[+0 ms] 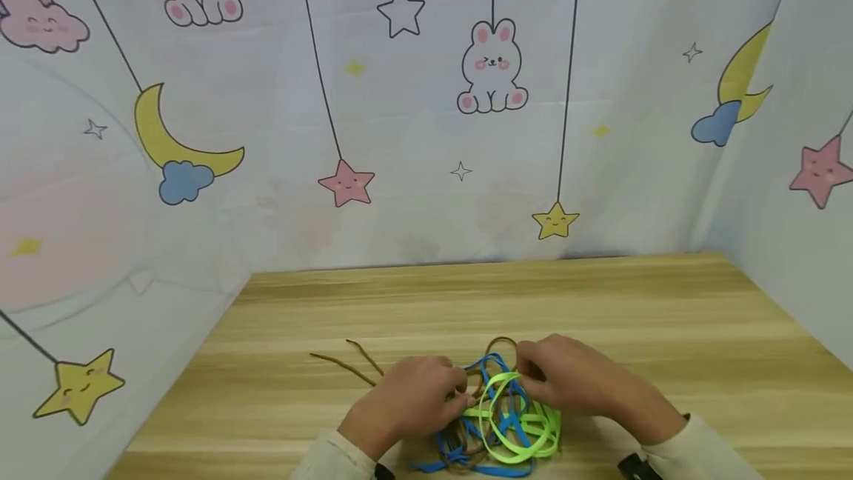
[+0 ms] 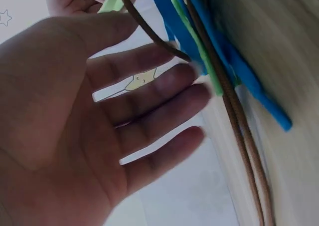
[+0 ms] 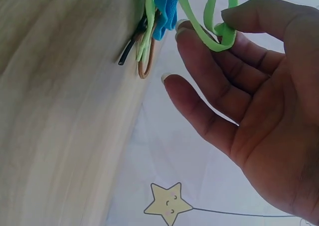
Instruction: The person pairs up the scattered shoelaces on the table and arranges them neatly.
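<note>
A loose tangle of shoelaces lies on the table between my hands, with a flat neon-green lace [image 1: 549, 428], a flat blue lace [image 1: 516, 471] and a round brown lace [image 1: 503, 339]. My right hand [image 1: 573, 376] pinches the green lace [image 3: 219, 45] between thumb and fingers, its little finger held apart. At the tangle's left side is my left hand [image 1: 416, 398]. Its fingers [image 2: 164, 121] are spread and fairly straight, and the brown lace [image 2: 149, 31] runs across the tips of thumb and index finger. Two brown ends stick out beyond the left hand in the head view.
The wood-grain table [image 1: 400, 302] extends behind and to both sides of the tangle. A white cloth wall [image 1: 413, 132] printed with stars, moons and rabbits encloses the back and sides. A dark lace tip [image 3: 123, 56] hangs below the tangle in the right wrist view.
</note>
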`<state>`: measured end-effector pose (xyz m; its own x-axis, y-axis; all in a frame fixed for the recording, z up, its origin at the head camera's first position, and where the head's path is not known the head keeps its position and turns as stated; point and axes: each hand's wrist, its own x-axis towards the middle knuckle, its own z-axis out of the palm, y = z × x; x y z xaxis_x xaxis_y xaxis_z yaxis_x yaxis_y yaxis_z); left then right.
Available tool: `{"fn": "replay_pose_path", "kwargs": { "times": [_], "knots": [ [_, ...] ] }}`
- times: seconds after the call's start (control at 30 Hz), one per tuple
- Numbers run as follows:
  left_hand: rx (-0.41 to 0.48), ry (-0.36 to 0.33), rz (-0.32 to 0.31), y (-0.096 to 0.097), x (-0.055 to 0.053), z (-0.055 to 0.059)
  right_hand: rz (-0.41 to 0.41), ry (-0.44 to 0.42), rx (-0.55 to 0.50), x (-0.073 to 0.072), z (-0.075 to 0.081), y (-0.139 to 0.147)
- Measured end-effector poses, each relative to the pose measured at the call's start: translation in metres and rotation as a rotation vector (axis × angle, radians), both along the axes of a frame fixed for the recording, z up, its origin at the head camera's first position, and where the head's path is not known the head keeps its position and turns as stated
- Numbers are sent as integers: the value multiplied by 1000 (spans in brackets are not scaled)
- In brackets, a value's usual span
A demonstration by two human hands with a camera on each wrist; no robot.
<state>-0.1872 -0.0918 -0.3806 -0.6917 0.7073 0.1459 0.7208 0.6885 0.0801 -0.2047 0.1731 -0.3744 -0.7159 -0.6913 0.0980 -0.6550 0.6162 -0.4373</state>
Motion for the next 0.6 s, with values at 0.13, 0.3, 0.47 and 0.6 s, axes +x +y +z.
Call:
{"fn": "replay_pose_path", "kwargs": {
  "times": [0.13,0.3,0.47,0.6],
  "knots": [
    [69,64,-3,2,-2,-1,4,23,-20,3,2,0],
    [159,38,-15,3,-2,0,0,41,-44,6,7,-1],
    [93,82,33,3,0,-2,-1,44,-45,9,11,-1],
    [1,105,79,1,0,-4,-9,49,-32,9,12,-2]
  ]
}}
